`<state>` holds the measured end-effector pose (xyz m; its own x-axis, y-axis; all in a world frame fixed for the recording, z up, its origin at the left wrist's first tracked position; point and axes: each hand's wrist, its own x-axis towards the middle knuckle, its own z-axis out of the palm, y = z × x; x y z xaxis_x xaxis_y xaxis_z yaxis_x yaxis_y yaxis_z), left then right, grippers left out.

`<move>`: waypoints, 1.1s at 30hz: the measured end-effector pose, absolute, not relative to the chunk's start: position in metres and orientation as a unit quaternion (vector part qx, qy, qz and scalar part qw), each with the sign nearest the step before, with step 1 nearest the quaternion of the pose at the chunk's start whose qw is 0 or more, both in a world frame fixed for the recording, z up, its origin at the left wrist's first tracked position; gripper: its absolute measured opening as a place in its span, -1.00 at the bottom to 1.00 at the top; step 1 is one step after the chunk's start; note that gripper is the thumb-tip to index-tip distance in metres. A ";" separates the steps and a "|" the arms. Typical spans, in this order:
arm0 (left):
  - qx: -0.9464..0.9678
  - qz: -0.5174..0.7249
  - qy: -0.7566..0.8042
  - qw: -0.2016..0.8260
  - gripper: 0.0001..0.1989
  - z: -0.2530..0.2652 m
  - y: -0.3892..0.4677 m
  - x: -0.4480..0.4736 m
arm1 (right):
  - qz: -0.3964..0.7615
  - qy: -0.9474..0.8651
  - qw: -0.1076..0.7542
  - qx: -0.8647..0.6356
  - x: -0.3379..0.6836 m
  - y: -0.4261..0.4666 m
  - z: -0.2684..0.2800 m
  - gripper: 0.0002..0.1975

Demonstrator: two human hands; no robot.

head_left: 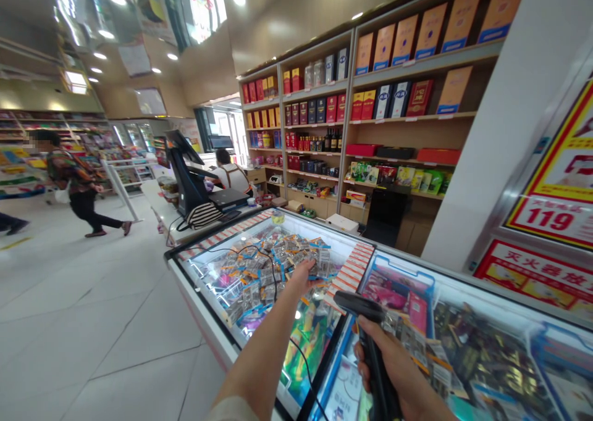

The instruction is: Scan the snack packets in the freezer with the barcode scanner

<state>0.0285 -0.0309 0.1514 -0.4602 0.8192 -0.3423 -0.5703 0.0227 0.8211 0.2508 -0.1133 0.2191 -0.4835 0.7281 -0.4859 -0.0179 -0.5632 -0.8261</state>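
In my right hand [386,359] is a black handheld barcode scanner [377,353], fingers wrapped round its grip and its head pointing left. My left hand [302,277] reaches over the glass-topped display counter, thumb closed onto a small clear packet [319,262] with an orange strip and a white label; its other fingers are partly hidden. Around it many similar packets [269,279] lie in a loose heap on the counter top. A dark cable [301,353] runs across the glass beneath my left forearm.
More packets [435,362] lie by my right hand. Goods in blue-edged baskets [398,266] show through the glass. A checkout screen [180,174] and a striped pouch [201,216] stand beyond. One person [231,175] sits behind the counter; another [76,180] walks at left. Boxed shelves [315,112] line the wall.
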 end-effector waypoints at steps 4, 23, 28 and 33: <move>0.107 0.693 0.514 0.495 -0.84 0.150 -0.030 0.028 | 0.767 -0.404 0.248 -0.433 0.249 -0.113 0.219 -0.73; 0.139 0.678 0.486 0.534 -0.90 0.138 -0.021 0.032 | 0.772 -0.405 0.244 -0.425 0.251 -0.112 0.212 -0.68; 0.142 0.671 0.481 0.547 -0.84 0.135 -0.018 0.029 | 0.768 -0.410 0.247 -0.425 0.246 -0.113 0.211 -0.69; 0.132 0.667 0.491 0.545 -0.82 0.146 -0.035 0.025 | 0.716 -0.466 0.241 -0.461 0.247 -0.108 0.200 -0.69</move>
<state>0.0253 -0.0349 0.1458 -0.3716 0.8560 -0.3595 -0.5966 0.0765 0.7988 0.2473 -0.1081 0.2001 -0.4594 0.7747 -0.4346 0.0837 -0.4493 -0.8894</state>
